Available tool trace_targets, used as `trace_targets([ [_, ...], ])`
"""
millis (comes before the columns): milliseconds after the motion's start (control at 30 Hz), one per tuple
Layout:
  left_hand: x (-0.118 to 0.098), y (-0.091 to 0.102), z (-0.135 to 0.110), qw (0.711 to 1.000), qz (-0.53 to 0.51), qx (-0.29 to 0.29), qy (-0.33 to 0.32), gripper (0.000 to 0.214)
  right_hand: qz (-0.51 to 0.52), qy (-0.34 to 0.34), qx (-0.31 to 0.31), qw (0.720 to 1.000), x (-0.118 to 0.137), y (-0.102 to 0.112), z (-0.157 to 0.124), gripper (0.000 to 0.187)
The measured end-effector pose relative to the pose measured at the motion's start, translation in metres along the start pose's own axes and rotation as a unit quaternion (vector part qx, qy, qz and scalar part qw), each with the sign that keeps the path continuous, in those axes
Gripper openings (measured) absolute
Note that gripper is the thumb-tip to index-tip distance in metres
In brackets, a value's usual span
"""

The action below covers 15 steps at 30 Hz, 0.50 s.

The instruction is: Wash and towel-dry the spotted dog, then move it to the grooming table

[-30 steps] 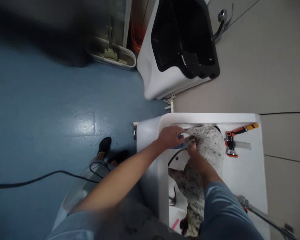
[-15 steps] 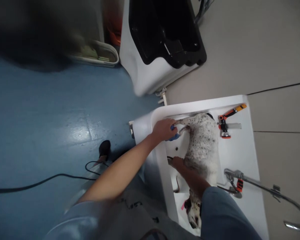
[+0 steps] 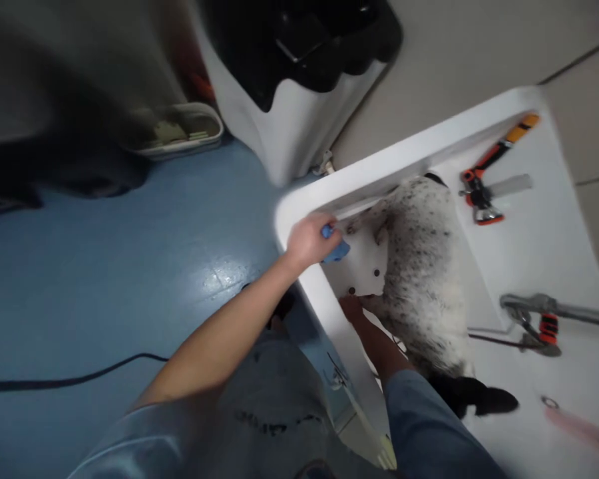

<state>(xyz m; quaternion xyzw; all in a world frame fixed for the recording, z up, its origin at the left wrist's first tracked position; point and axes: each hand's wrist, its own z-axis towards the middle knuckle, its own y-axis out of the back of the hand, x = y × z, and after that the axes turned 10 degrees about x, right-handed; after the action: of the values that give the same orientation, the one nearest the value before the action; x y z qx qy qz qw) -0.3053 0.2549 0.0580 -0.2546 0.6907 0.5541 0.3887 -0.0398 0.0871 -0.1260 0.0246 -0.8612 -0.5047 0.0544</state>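
Note:
A white dog with black speckles (image 3: 422, 259) is in a white tub (image 3: 359, 166), its dark head turned toward the lower right. My left hand (image 3: 312, 241) is closed on a crumpled blue cloth (image 3: 337, 251) above the tub's near corner, just apart from the dog's hind paws. Lower down, inside the near rim, my right hand (image 3: 352, 309) closes around the end of the dog's front leg (image 3: 374, 304); its fingertips are mostly hidden.
An orange-and-black spray nozzle (image 3: 479, 189) lies on the tub's back ledge, near a metal faucet (image 3: 524, 309). A pink-handled item (image 3: 579, 429) is at lower right. A black-and-white basin (image 3: 289, 100) and a bin (image 3: 190, 130) stand beyond. A black cable (image 3: 80, 376) crosses the blue floor.
My view has turned and come closer to the tub. The dog has raised and turned its head toward the back ledge. My left hand, with the blue cloth, is now apart from the hind paws.

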Motion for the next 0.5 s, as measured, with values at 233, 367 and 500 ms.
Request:
trace_targets([
  [233, 0.0, -0.01, 0.018, 0.999, 0.03, 0.01, 0.009, 0.028, 0.003, -0.096, -0.048, 0.994, -0.003, 0.051, -0.046, 0.034],
  [367, -0.042, -0.061, 0.009, 0.98, 0.042, 0.196, -0.017, 0.034, 0.056, -0.176, -0.146, 0.972, -0.007, 0.079, -0.087, 0.047],
  [500, -0.089, -0.122, -0.043, 0.898, 0.054, 0.428, -0.088, 0.035, 0.109, -0.227, -0.275, 0.928, -0.019, 0.091, -0.131, 0.051],
])
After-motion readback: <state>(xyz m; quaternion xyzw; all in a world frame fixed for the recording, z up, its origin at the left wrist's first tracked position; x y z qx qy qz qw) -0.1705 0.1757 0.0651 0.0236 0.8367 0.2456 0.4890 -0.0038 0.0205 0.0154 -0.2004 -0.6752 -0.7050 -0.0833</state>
